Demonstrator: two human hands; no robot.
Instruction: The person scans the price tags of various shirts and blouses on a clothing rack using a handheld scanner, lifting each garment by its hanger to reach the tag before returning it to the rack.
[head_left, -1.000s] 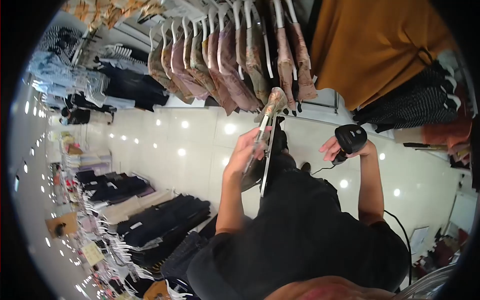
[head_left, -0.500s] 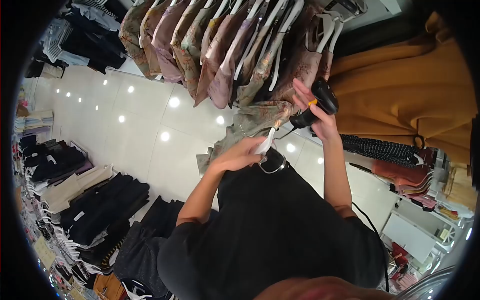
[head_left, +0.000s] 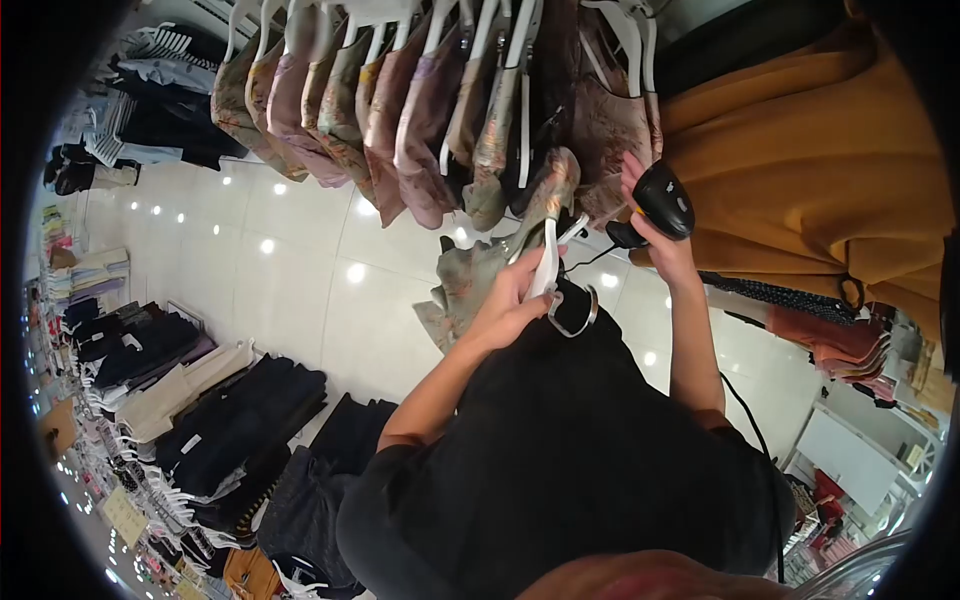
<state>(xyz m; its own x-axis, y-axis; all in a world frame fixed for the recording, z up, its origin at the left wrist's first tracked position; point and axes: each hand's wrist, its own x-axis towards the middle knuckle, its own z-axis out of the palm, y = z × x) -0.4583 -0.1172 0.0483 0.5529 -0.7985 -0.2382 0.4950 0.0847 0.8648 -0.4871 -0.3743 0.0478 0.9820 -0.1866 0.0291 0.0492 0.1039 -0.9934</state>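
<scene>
My left hand (head_left: 512, 305) is closed around a white hanger (head_left: 546, 262), its metal hook (head_left: 590, 318) pointing toward my body. From this hanger hangs a green-grey floral garment (head_left: 462, 285), partly hidden behind the hand. In my right hand (head_left: 665, 245) is a black handheld barcode scanner (head_left: 666, 200), with a thin dark cord (head_left: 590, 260) running from its lower end. Some fingers of that hand are stretched out past the scanner, while the rest wrap its grip. The scanner is to the right of the hanger and apart from it.
Floral tops (head_left: 425, 145) on white hangers line the rack ahead. Mustard-brown garments (head_left: 800, 190) hang at the right. Folded dark trousers (head_left: 250, 420) and other clothes fill the left side. Shiny pale floor tiles (head_left: 310, 270) lie between. A white board (head_left: 848, 460) stands at lower right.
My left hand has shifted right in view with the hanger and garment, and the hanger is turned more upright. The scanner has tilted, showing more of its rounded top. The whole view has shifted slightly.
</scene>
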